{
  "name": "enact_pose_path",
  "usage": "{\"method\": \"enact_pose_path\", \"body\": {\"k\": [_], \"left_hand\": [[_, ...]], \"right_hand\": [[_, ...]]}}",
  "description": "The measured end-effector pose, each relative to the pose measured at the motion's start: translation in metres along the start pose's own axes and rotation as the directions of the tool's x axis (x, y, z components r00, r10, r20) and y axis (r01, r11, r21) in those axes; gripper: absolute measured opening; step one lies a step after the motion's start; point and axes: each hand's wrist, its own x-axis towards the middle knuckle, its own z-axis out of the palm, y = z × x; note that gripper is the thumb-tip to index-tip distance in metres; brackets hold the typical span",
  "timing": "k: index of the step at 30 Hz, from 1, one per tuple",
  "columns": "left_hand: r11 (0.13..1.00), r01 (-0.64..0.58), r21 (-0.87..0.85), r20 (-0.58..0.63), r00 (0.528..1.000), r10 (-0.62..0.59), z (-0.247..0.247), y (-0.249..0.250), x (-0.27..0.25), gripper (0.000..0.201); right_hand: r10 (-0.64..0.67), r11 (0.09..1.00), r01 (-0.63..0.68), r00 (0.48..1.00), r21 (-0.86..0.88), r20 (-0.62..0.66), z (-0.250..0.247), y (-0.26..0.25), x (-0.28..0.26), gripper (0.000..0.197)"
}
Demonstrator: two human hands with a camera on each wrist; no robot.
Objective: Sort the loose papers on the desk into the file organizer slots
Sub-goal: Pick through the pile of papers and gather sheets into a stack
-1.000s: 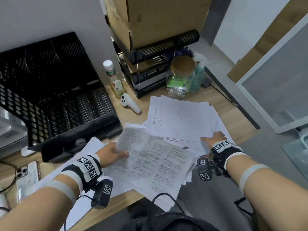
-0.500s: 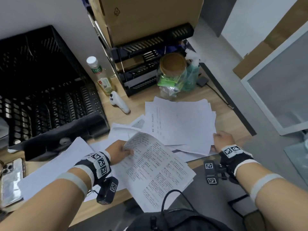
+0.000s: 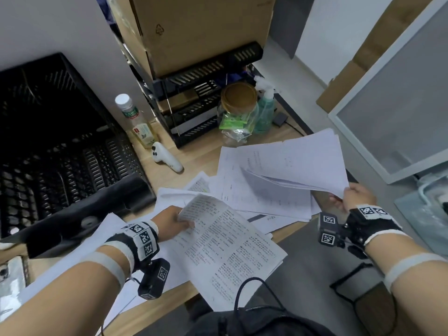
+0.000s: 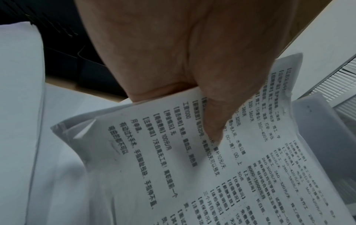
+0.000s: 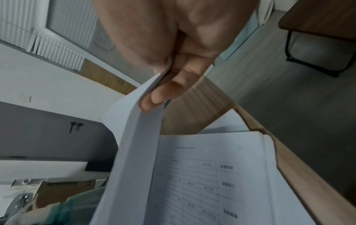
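Observation:
Loose white papers (image 3: 254, 200) lie spread over the wooden desk (image 3: 194, 161). My left hand (image 3: 173, 220) pinches a printed stack (image 3: 230, 248) (image 4: 192, 159) by its top corner, thumb on the text, the sheets hanging over the desk's front edge. My right hand (image 3: 351, 197) pinches the near corner of a second, mostly blank stack (image 3: 303, 163) (image 5: 134, 137) and holds it raised above a form with table lines (image 5: 202, 175). The black mesh file organizer (image 3: 55, 151) stands at the left, its slots facing me.
A second black tiered tray (image 3: 206, 103) carrying a cardboard box (image 3: 194, 32) stands at the back. A bottle (image 3: 135, 122), a white controller (image 3: 166, 157), a lidded jar (image 3: 238, 110) and a spray bottle (image 3: 265, 110) crowd the back of the desk. A phone (image 3: 9, 277) lies far left.
My right hand has gone from resting on the right pile to gripping a stack and lifting its near edge off the desk. The left hand keeps hold of the printed stack.

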Motion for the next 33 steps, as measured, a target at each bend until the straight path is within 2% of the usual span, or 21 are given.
{"method": "enact_pose_path", "body": {"k": [3,6,8,10,12,14,16,18,21,23,25,27,29,31,33], "left_hand": [[1.000,-0.020,0.000,0.014,1.000,0.020,-0.001,-0.001,0.002,0.017],[1.000,-0.018,0.003,0.038,0.999,0.018,-0.003,-0.002,0.003,0.017],[1.000,-0.010,0.001,0.051,0.999,0.009,-0.004,-0.005,0.002,0.016],[1.000,0.000,-0.006,0.059,0.998,0.000,-0.006,-0.007,0.000,0.012],[1.000,-0.001,-0.010,0.060,0.998,0.001,-0.007,-0.007,-0.004,0.010],[1.000,0.001,-0.010,0.052,0.999,-0.001,-0.008,-0.007,-0.007,0.016],[1.000,0.016,-0.015,0.048,0.999,-0.016,-0.010,-0.008,-0.009,0.014],[1.000,0.023,-0.014,0.050,0.998,-0.022,-0.010,-0.011,-0.012,0.011],[0.999,0.049,-0.016,0.027,0.998,-0.049,-0.006,-0.013,-0.014,0.008],[0.998,0.068,0.002,0.013,0.998,-0.068,-0.004,-0.014,-0.014,0.015],[0.997,0.073,0.002,0.011,0.997,-0.073,-0.001,-0.015,-0.014,0.016],[0.998,0.063,-0.007,0.015,0.998,-0.063,0.001,-0.014,-0.013,0.011],[0.999,0.053,-0.001,0.018,0.998,-0.053,0.004,-0.013,-0.012,0.012],[0.999,0.046,0.014,0.017,0.999,-0.046,0.005,-0.012,-0.010,0.016],[0.999,0.042,0.023,0.014,0.999,-0.042,0.006,-0.011,-0.008,0.018]], "right_hand": [[0.066,0.996,-0.069,0.996,0.051,0.057,-0.003,0.002,-0.020,0.022],[0.090,0.985,-0.113,0.982,0.133,0.166,0.000,0.011,-0.028,0.018],[0.096,0.987,-0.125,0.965,0.103,0.244,0.006,0.010,-0.037,0.016],[0.074,0.995,-0.090,0.952,0.037,0.296,0.016,0.014,-0.036,0.015],[0.034,0.990,0.015,0.937,-0.138,0.348,0.027,0.018,-0.034,0.017],[0.004,0.936,0.129,0.926,-0.326,0.379,0.036,0.022,-0.034,0.023],[0.006,0.891,0.185,0.908,-0.415,0.418,0.043,0.026,-0.039,0.029],[0.017,0.827,0.213,0.916,-0.521,0.401,0.051,0.026,-0.042,0.030],[0.061,0.683,0.199,0.944,-0.703,0.326,0.061,0.025,-0.042,0.034],[0.080,0.628,0.193,0.948,-0.754,0.309,0.065,0.026,-0.039,0.035],[0.106,0.653,0.196,0.933,-0.732,0.344,0.066,0.026,-0.038,0.042],[0.118,0.744,0.189,0.906,-0.641,0.405,0.065,0.026,-0.036,0.048],[0.078,0.815,0.211,0.883,-0.539,0.463,0.064,0.027,-0.037,0.050],[0.042,0.881,0.232,0.831,-0.413,0.555,0.063,0.026,-0.040,0.055],[0.044,0.947,0.164,0.788,-0.278,0.614,0.061,0.027,-0.041,0.058]]}}
